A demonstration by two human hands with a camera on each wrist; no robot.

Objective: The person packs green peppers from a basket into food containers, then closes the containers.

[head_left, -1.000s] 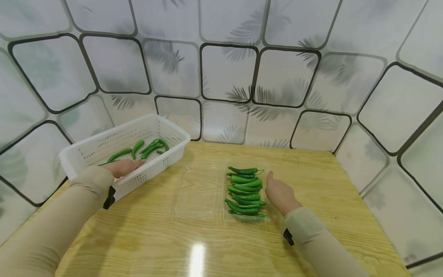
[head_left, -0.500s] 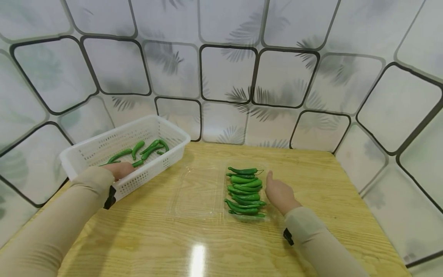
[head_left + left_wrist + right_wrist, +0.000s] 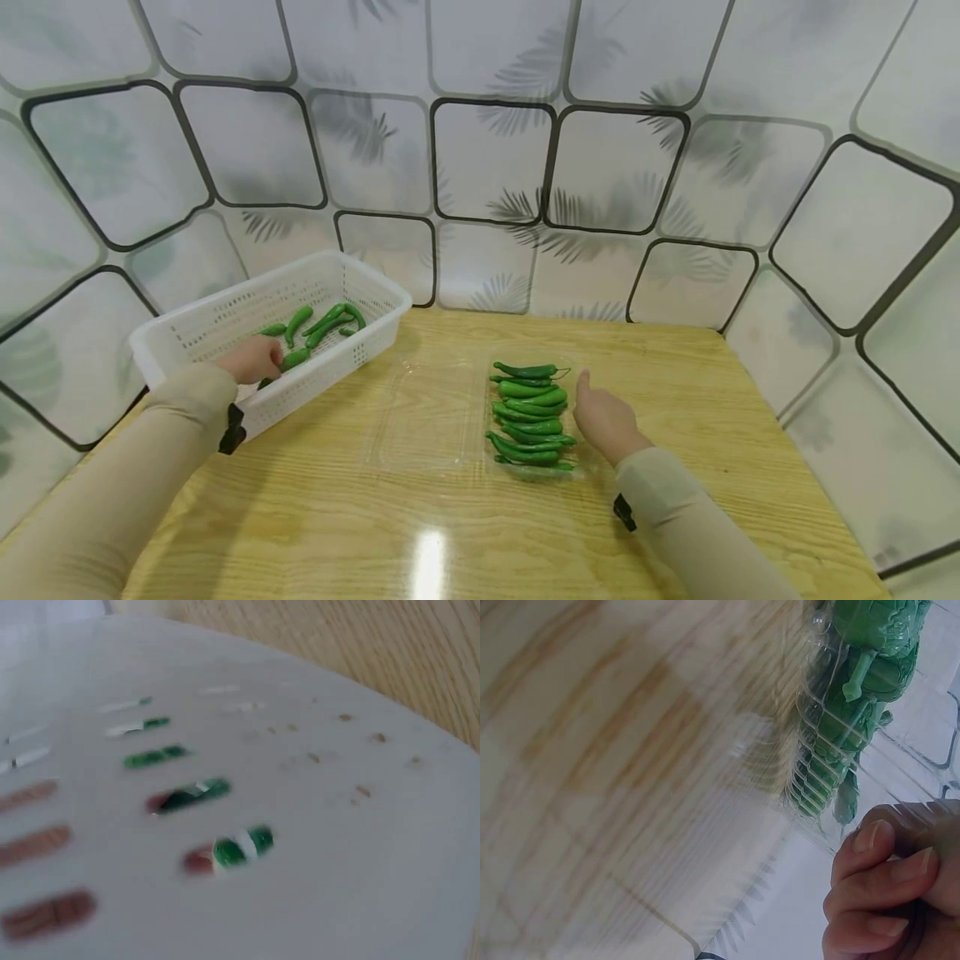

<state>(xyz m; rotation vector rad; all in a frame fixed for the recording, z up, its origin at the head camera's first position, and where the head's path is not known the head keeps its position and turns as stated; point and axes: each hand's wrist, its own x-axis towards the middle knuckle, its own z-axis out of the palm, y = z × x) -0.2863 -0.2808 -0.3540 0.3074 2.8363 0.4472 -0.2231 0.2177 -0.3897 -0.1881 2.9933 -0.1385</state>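
Note:
In the head view my left hand [image 3: 253, 360] is inside the white basket [image 3: 390, 321] at the left, its fingers bent against a green pepper [image 3: 295, 360] by the near wall. Through the basket's slots, the left wrist view shows reddish fingertips [image 3: 199, 860] right against the green pepper [image 3: 229, 853]. My right hand [image 3: 606, 415] rests beside the right wall of a clear plastic box [image 3: 532, 473] filled with a row of green peppers [image 3: 532, 408]. In the right wrist view its fingers [image 3: 870, 892] are loosely curled next to the clear wall, holding nothing between them.
Several more green peppers [image 3: 330, 321] lie in the basket's far half. The clear lid [image 3: 427, 412] of the box lies opened flat to its left on the wooden table [image 3: 337, 533]. A patterned wall covering [image 3: 487, 158] stands behind the table.
My left hand has drawn back slightly to the left inside the basket, its fingers now bent and more of the pepper beside them showing. The right hand has stayed beside the box.

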